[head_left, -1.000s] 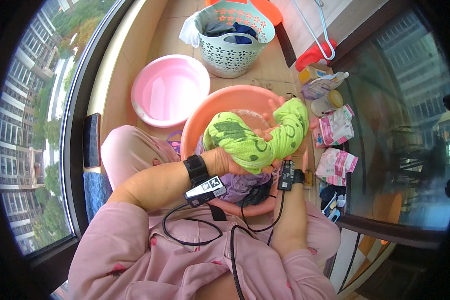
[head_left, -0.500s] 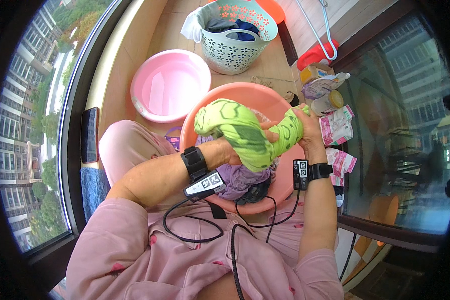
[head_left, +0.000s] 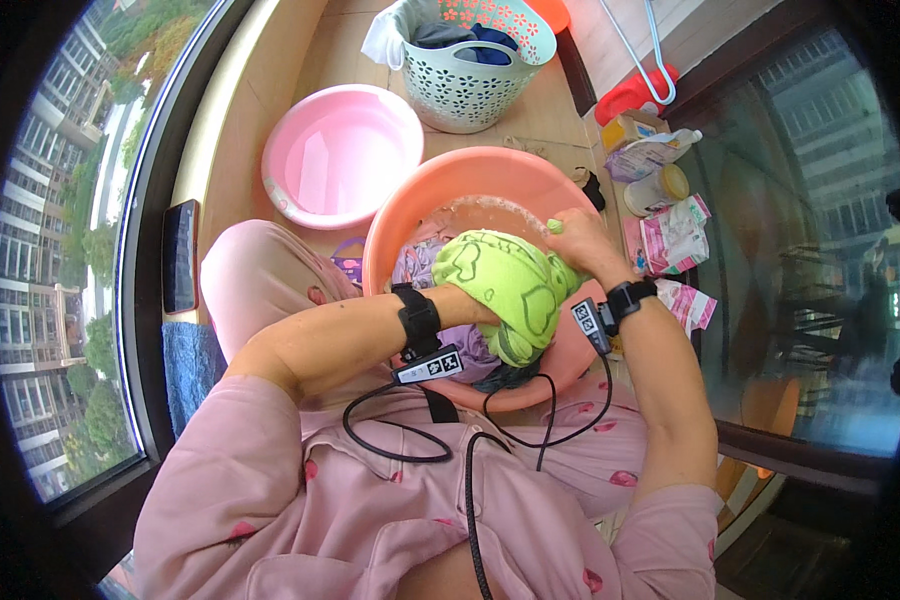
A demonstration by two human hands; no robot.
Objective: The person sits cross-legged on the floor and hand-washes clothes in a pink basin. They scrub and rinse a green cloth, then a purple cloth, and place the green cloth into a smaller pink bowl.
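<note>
A bright green patterned garment [head_left: 500,285], bunched and partly twisted, is held over the orange basin [head_left: 382,235]. My right hand [head_left: 580,243] is closed round its far right end, with a small green tip poking out above the fist. My left hand [head_left: 478,306] grips the bundle from the left. Folds of the garment drape over its fingers and mostly hide them. Below, purple clothing [head_left: 457,352] and a dark cloth [head_left: 508,377] lie in the basin. Foamy water [head_left: 485,210] shows at the basin's far side.
Beyond the basin stand a pink basin [head_left: 320,190] with water and a pale green laundry basket [head_left: 465,100] holding clothes. Packages and a jar [head_left: 658,190] line the right side by the glass. A phone [head_left: 180,257] rests at left. Black cables [head_left: 390,458] hang from my wrist straps.
The green garment has been lowered toward the basin and is less tightly twisted. My right hand has moved slightly left, and the left hand has slipped further under the folds.
</note>
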